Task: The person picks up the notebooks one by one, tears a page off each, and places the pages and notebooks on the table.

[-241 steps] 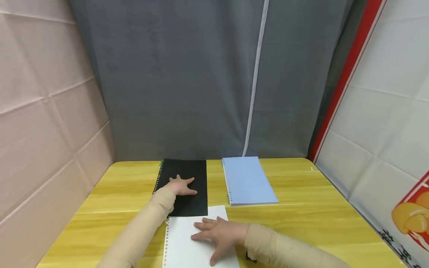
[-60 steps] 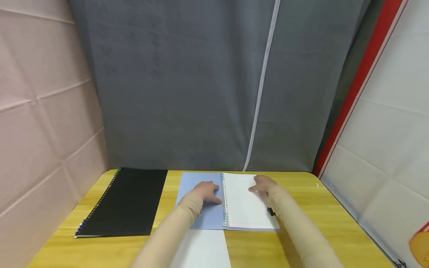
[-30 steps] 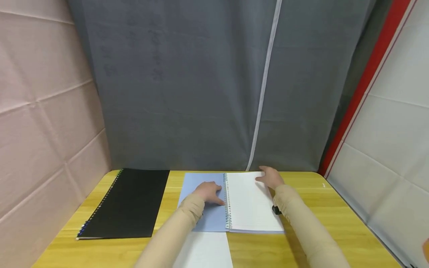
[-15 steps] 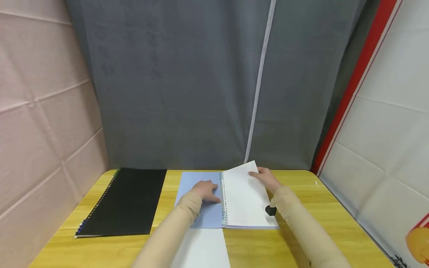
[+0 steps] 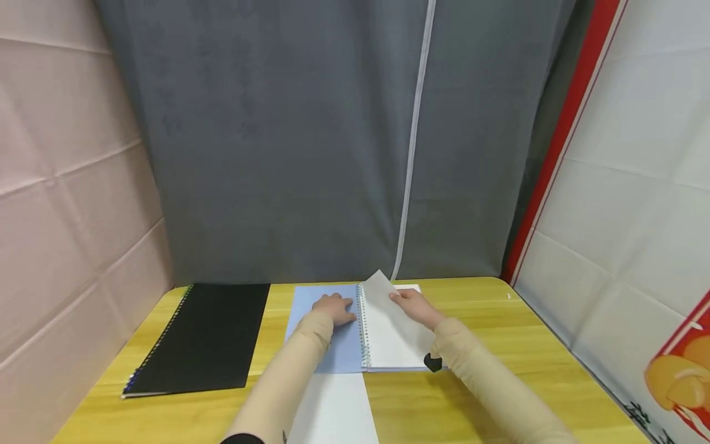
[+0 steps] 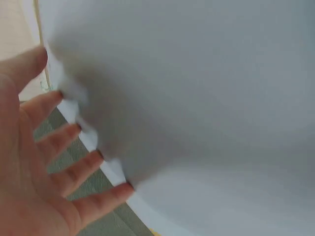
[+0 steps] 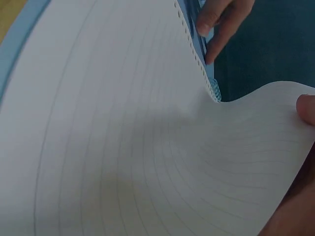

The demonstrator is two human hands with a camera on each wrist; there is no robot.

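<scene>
From the head view we see our left hand lying flat, fingers straight, on the opened blue cover of the spiral notebook, just left of the wire binding. Our right hand pinches the far corner of the top lined page and lifts it up and toward the binding, thumb on the upper face.

The right wrist view adds what the head view lacks: the ruled lines on the curling page, the punched holes along its edge, our thumb tip on the raised corner, and the left hand's fingers beyond the binding. The left wrist view shows only spread, straight fingers against a blurred pale sheet; we cannot tell there what they touch.

Left of our left fingers, apart from the blue cover, lies a black notebook. Nearer to us than both hands, a loose white sheet runs off the near edge. To the right of our right fingers the yellow wooden table lies open to its edge.

Behind the table hangs a grey curtain; a pink cloth wall stands left and a white panel with a red stripe right.
</scene>
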